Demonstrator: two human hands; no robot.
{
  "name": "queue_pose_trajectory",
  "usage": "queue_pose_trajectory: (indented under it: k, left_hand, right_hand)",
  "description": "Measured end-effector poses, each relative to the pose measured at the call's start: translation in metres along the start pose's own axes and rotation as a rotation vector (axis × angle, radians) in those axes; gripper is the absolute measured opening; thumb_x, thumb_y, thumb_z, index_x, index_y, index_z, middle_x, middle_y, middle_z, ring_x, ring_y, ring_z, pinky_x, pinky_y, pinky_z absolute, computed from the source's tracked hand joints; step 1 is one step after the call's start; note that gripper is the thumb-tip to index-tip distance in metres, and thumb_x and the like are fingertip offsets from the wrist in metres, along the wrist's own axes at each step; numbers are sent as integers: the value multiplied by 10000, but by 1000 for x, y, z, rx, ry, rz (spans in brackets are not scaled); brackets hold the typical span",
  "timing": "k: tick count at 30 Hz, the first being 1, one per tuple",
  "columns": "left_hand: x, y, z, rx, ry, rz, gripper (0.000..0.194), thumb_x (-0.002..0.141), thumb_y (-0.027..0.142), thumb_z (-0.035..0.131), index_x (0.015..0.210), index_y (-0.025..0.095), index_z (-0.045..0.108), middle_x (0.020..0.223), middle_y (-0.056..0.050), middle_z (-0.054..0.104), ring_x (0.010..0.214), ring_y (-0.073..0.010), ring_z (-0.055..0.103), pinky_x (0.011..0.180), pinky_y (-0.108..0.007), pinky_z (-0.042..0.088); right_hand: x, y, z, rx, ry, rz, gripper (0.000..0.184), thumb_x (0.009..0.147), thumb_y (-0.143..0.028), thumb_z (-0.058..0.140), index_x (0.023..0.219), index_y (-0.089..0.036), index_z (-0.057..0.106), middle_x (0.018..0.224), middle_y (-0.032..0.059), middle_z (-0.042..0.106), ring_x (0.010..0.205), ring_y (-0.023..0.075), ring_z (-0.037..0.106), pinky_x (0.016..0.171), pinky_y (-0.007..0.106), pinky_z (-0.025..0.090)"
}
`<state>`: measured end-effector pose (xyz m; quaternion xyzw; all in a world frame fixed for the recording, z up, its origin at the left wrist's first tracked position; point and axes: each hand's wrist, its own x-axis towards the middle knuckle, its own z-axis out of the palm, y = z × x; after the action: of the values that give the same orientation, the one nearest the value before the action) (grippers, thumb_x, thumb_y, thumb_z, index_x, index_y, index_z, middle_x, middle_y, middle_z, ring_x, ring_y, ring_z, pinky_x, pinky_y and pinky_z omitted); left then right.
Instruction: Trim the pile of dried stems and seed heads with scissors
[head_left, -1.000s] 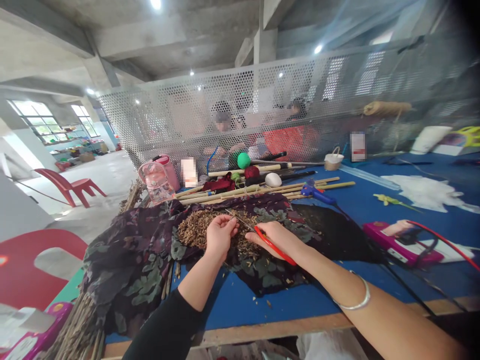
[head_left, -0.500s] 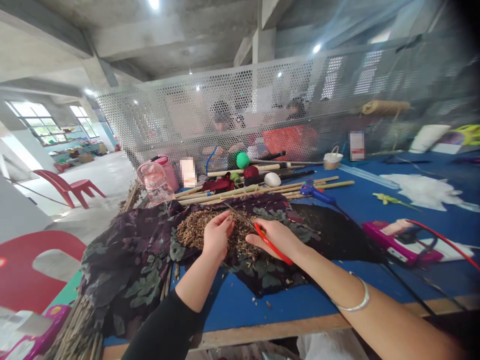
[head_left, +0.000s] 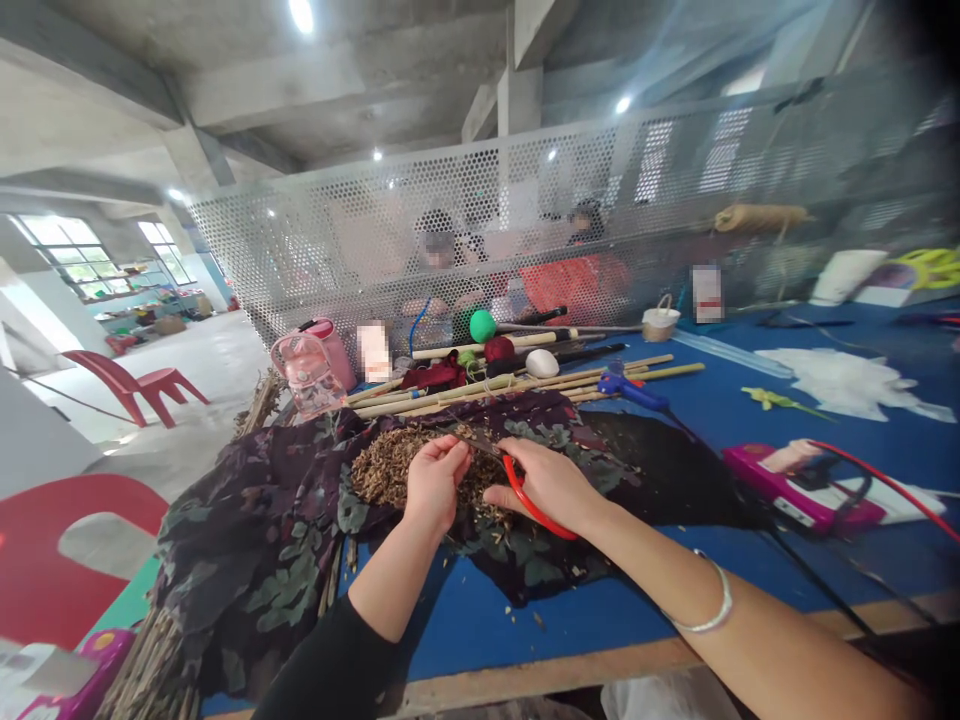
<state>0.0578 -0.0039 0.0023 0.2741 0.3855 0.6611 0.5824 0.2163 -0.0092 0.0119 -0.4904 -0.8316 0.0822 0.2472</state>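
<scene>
My right hand [head_left: 547, 482] grips a pair of red-handled scissors [head_left: 528, 503], whose dark blades reach left toward the fingertips of my left hand [head_left: 433, 487]. The left thumb and fingers are pinched together; whatever lies between them is too small to make out. Both hands are over a heap of short brown dried plant pieces [head_left: 381, 468]. Beneath the heap spreads a dark floral cloth [head_left: 247, 535], and a few loose bits have fallen onto the blue tabletop [head_left: 480, 632] at its front.
Bamboo sticks [head_left: 420, 402], a green ball [head_left: 482, 325] and a white ball [head_left: 541, 363] lie behind the cloth. A blue glue gun [head_left: 634, 390] and a magenta power strip [head_left: 780, 490] are at right. Bundled dry stalks [head_left: 146, 650] stand at left. People sit behind a perforated screen [head_left: 315, 240].
The scissor blades have shifted slightly beside the left fingertips, and the handles look closer together. My left hand stays pinched over the heap. The view has moved a little.
</scene>
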Motion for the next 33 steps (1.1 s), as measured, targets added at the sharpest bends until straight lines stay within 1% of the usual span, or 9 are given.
queue_pose_trajectory:
  k: [4,8,12,16,19,22,26,30,33]
  left_hand:
    - [0,-2,0,0,11,20,269,497,179,785,655,123,575,621,29,580,574,-48,559,622,-177,475]
    - [1,-1,0,5,35,43,302,478,200,792,682,125,583,635,29,585,576,-49,559,616,-178,471]
    - [1,1,-1,10,45,85,352,498,222,790,765,146,574,629,44,581,558,-46,557,592,-174,464]
    - [1,1,-3,49,65,86,392,501,228,792,802,151,553,644,28,604,556,-57,571,572,-175,463]
    - [1,1,-3,72,90,71,391,494,233,797,779,150,543,625,24,605,544,-61,573,551,-173,461]
    - [2,0,-3,87,108,57,391,484,239,805,760,149,543,616,24,605,547,-66,582,542,-172,463]
    - [2,-1,-3,92,74,40,385,494,241,805,754,148,537,614,16,612,562,-75,594,522,-162,454]
    - [2,-1,-2,41,39,46,342,526,201,784,759,148,539,633,15,618,588,-71,603,578,-172,471]
    - [1,0,-1,24,18,45,300,554,172,761,757,150,541,648,12,618,608,-76,611,614,-188,477]
  right_hand:
    - [1,2,2,1,20,-15,569,709,-538,584,1131,-160,532,1071,129,622,971,269,595,802,359,464]
    - [1,2,2,-14,21,-8,546,702,-564,579,1093,-183,559,1008,106,655,917,257,620,763,336,463]
    - [1,0,-1,-71,1,21,483,715,-594,547,1007,-213,597,802,69,688,768,244,648,647,297,441]
    - [0,0,-2,-101,-25,31,409,756,-601,492,877,-228,609,636,48,663,641,225,642,570,265,395]
    - [-1,2,-1,-105,-18,25,361,794,-567,454,785,-233,589,637,48,662,631,217,639,552,255,373]
    - [-1,3,0,-88,-18,23,269,818,-455,456,731,-227,570,624,39,653,598,187,619,537,239,354]
    - [1,4,0,19,-56,21,219,810,-348,456,668,-207,545,571,14,611,520,135,548,503,213,334]
    - [2,6,-1,77,-68,20,256,815,-340,449,616,-195,517,549,9,578,492,119,507,498,210,326]
    - [2,7,-2,55,-36,27,278,819,-398,465,636,-199,528,552,14,571,502,134,517,517,221,332]
